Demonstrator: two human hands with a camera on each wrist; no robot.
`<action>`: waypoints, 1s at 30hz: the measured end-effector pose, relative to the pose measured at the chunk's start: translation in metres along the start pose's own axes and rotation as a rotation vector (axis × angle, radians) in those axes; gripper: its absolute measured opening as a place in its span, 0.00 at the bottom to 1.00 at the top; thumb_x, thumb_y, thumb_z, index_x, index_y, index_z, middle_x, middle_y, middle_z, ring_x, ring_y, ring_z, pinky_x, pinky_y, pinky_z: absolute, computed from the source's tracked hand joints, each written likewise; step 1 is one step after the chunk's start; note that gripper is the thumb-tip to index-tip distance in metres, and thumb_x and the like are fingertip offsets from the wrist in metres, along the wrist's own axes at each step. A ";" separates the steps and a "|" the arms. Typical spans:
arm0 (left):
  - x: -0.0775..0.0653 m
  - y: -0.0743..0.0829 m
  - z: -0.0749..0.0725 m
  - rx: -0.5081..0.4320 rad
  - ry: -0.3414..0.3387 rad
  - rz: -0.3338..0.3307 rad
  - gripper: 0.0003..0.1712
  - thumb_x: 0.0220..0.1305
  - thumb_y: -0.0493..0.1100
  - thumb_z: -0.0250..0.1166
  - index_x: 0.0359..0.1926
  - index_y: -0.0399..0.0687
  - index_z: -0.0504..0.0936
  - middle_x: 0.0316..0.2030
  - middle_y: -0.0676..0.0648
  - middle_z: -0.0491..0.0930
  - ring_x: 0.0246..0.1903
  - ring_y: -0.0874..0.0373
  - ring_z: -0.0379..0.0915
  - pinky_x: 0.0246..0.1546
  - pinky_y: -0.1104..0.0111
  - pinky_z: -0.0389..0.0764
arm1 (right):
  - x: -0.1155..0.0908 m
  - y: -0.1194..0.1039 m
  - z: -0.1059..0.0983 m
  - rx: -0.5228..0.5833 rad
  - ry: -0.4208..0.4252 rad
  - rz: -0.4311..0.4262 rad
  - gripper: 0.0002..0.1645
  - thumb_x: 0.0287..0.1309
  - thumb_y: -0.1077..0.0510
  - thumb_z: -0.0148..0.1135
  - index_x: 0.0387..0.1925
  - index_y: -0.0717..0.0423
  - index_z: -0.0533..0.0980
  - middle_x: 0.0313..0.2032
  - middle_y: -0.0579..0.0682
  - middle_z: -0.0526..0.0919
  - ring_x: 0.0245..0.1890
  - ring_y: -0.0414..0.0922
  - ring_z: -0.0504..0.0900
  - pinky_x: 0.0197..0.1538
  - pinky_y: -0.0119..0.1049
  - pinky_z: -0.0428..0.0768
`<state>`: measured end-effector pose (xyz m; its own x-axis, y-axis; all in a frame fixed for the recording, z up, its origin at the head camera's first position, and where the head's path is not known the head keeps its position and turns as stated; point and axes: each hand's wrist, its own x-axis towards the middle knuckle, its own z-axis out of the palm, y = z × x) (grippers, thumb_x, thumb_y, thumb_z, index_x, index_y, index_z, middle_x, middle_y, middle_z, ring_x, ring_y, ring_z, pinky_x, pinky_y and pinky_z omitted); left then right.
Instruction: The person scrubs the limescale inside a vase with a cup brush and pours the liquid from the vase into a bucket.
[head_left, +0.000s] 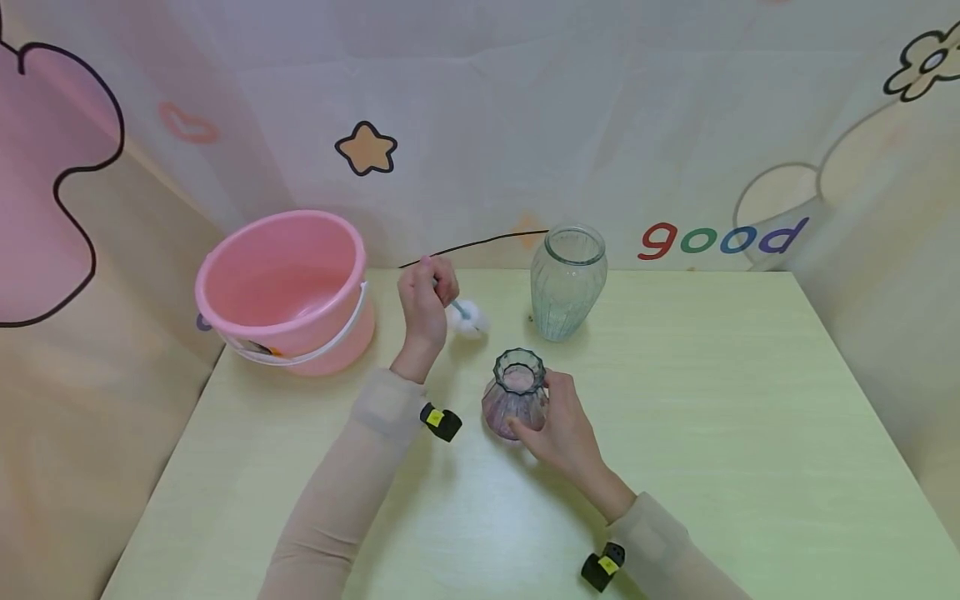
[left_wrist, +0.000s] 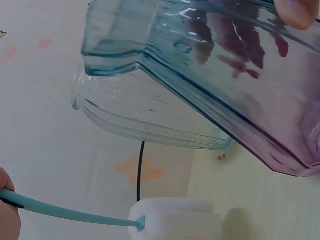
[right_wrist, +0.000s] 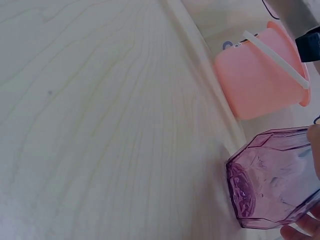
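Note:
In the head view my left hand point(head_left: 426, 308) grips the thin blue handle of a sponge brush. The brush's white head point(head_left: 468, 318) points right, over the table; in the left wrist view the handle point(left_wrist: 75, 215) runs straight into that soft head point(left_wrist: 175, 220). My right hand point(head_left: 566, 429) holds a small faceted glass vase point(head_left: 517, 404) round its right side, thumb at the front. Bluish at its scalloped neck, the vase turns purple toward the base point(right_wrist: 242, 192). The brush head is outside the vase, to its upper left. Whether the vase base touches the table is unclear.
A taller clear ribbed glass vase point(head_left: 566, 292) stands behind the small one, at the table's back edge. To the left is a pink bucket point(head_left: 285, 275) with a white handle. A printed cloth point(head_left: 480, 125) hangs behind the pale wooden table point(head_left: 735, 417).

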<state>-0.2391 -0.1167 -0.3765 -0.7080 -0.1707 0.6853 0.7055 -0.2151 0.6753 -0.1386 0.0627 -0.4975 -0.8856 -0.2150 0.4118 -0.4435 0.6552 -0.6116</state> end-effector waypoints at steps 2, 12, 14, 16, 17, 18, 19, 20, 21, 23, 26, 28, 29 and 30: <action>-0.001 -0.002 -0.002 -0.014 0.008 -0.014 0.23 0.64 0.39 0.36 0.10 0.43 0.54 0.09 0.49 0.52 0.10 0.58 0.48 0.12 0.69 0.50 | 0.000 0.000 0.000 -0.003 0.001 -0.002 0.44 0.39 0.50 0.70 0.55 0.60 0.59 0.47 0.56 0.65 0.43 0.46 0.69 0.43 0.44 0.75; -0.011 -0.013 -0.014 0.018 0.060 -0.132 0.20 0.58 0.41 0.37 0.12 0.38 0.55 0.13 0.44 0.58 0.14 0.54 0.55 0.15 0.69 0.59 | 0.000 0.000 0.001 -0.004 0.001 0.006 0.44 0.39 0.49 0.71 0.55 0.60 0.58 0.47 0.57 0.65 0.45 0.47 0.69 0.44 0.44 0.75; -0.013 -0.013 -0.017 0.023 0.058 -0.149 0.21 0.60 0.43 0.38 0.13 0.37 0.56 0.15 0.43 0.60 0.17 0.53 0.58 0.18 0.70 0.63 | -0.001 0.000 0.001 -0.004 0.002 0.006 0.44 0.39 0.49 0.70 0.55 0.60 0.59 0.47 0.57 0.65 0.45 0.47 0.69 0.44 0.45 0.75; -0.015 -0.012 -0.019 0.022 0.054 -0.167 0.22 0.62 0.45 0.38 0.15 0.35 0.56 0.17 0.44 0.62 0.19 0.53 0.60 0.22 0.70 0.68 | -0.001 0.000 0.001 -0.006 0.001 0.008 0.44 0.39 0.50 0.70 0.55 0.60 0.58 0.47 0.56 0.65 0.45 0.47 0.69 0.44 0.45 0.76; -0.016 -0.012 -0.021 0.027 0.049 -0.171 0.23 0.63 0.46 0.39 0.16 0.35 0.56 0.19 0.44 0.63 0.20 0.53 0.61 0.24 0.70 0.69 | -0.001 0.000 0.001 -0.006 0.001 0.008 0.44 0.39 0.50 0.70 0.55 0.60 0.58 0.47 0.56 0.65 0.44 0.47 0.69 0.44 0.45 0.76; -0.017 -0.011 -0.022 0.030 0.041 -0.175 0.24 0.64 0.47 0.39 0.17 0.34 0.56 0.20 0.44 0.64 0.22 0.53 0.62 0.26 0.69 0.70 | -0.001 0.001 0.001 -0.007 0.000 0.009 0.44 0.39 0.50 0.70 0.55 0.60 0.58 0.47 0.56 0.65 0.44 0.46 0.69 0.44 0.45 0.75; -0.018 -0.010 -0.023 0.042 0.034 -0.178 0.24 0.65 0.47 0.39 0.17 0.33 0.57 0.20 0.44 0.65 0.22 0.53 0.63 0.28 0.69 0.71 | -0.001 0.001 0.001 -0.007 0.000 0.009 0.44 0.39 0.50 0.71 0.55 0.60 0.58 0.47 0.56 0.65 0.44 0.46 0.69 0.44 0.45 0.75; -0.019 -0.010 -0.025 0.060 0.030 -0.184 0.24 0.65 0.46 0.40 0.18 0.33 0.57 0.21 0.43 0.67 0.23 0.52 0.65 0.30 0.69 0.72 | -0.001 0.001 0.001 -0.008 0.000 0.007 0.44 0.39 0.49 0.71 0.55 0.60 0.58 0.47 0.56 0.65 0.44 0.46 0.69 0.44 0.44 0.75; -0.021 -0.008 -0.027 0.087 0.027 -0.188 0.23 0.65 0.46 0.40 0.18 0.32 0.58 0.22 0.43 0.68 0.24 0.52 0.66 0.32 0.68 0.73 | -0.001 0.001 0.001 -0.009 0.001 0.007 0.45 0.39 0.49 0.71 0.55 0.60 0.58 0.47 0.56 0.65 0.44 0.46 0.69 0.44 0.44 0.75; -0.024 -0.006 -0.030 0.160 0.024 -0.200 0.22 0.66 0.45 0.42 0.20 0.32 0.62 0.23 0.41 0.71 0.27 0.51 0.70 0.36 0.66 0.73 | -0.001 0.001 0.001 -0.011 0.005 0.001 0.45 0.39 0.49 0.71 0.55 0.60 0.58 0.47 0.56 0.65 0.44 0.46 0.69 0.44 0.44 0.75; -0.029 -0.001 -0.035 0.290 0.031 -0.232 0.17 0.66 0.43 0.46 0.23 0.36 0.67 0.25 0.42 0.75 0.31 0.53 0.73 0.40 0.65 0.72 | -0.001 0.001 0.001 -0.011 0.009 -0.006 0.45 0.39 0.49 0.71 0.55 0.60 0.58 0.47 0.56 0.65 0.44 0.46 0.69 0.44 0.44 0.75; -0.033 0.009 -0.038 0.378 0.022 -0.274 0.16 0.68 0.43 0.46 0.27 0.37 0.70 0.29 0.42 0.77 0.36 0.54 0.73 0.43 0.63 0.71 | -0.001 0.001 0.001 -0.008 0.007 -0.005 0.45 0.39 0.49 0.71 0.55 0.60 0.58 0.47 0.56 0.65 0.45 0.46 0.69 0.44 0.44 0.75; -0.035 0.011 -0.041 0.414 0.014 -0.289 0.16 0.68 0.44 0.46 0.28 0.38 0.70 0.31 0.42 0.77 0.38 0.55 0.72 0.44 0.63 0.70 | -0.001 0.001 0.001 -0.008 0.006 -0.004 0.45 0.39 0.49 0.70 0.55 0.60 0.58 0.47 0.56 0.65 0.45 0.46 0.69 0.44 0.44 0.75; -0.038 0.014 -0.043 0.453 0.005 -0.301 0.16 0.69 0.45 0.46 0.29 0.39 0.71 0.34 0.43 0.77 0.39 0.56 0.71 0.44 0.63 0.70 | 0.000 0.001 0.001 -0.009 0.005 -0.002 0.44 0.39 0.49 0.70 0.55 0.59 0.58 0.47 0.56 0.65 0.45 0.46 0.69 0.45 0.44 0.75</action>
<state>-0.2041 -0.1549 -0.4051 -0.8804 -0.1706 0.4425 0.4135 0.1807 0.8924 -0.1388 0.0628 -0.4988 -0.8840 -0.2130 0.4162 -0.4441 0.6609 -0.6050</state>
